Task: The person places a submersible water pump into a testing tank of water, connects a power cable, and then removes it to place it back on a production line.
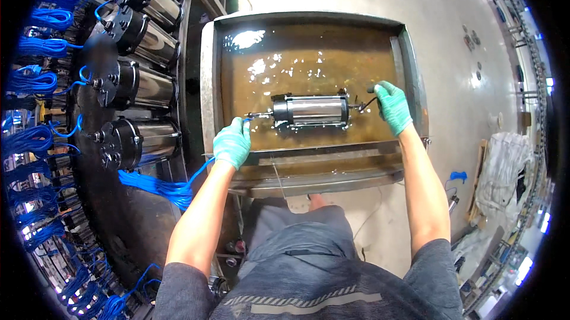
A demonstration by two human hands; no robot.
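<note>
Currently: left hand (233, 143) curled round the blue cable (159, 187), near the left end of the cylinder (317, 110) | right hand (392, 107) gripping a dark bent handle (370, 103) at its right | cylinder crosswise in the metal tank (208, 76) of brown water (350, 52) | similar cylinders (155, 87) at left

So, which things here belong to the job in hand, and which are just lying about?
Apparently in the job:
silver-and-black metal cylinder
rectangular grey metal tank
coiled blue cable, led to green-gloved left hand
thin dark bent piece, in green-gloved right hand

Apparently lying about:
crumpled whitish sheeting
small blue object
</note>
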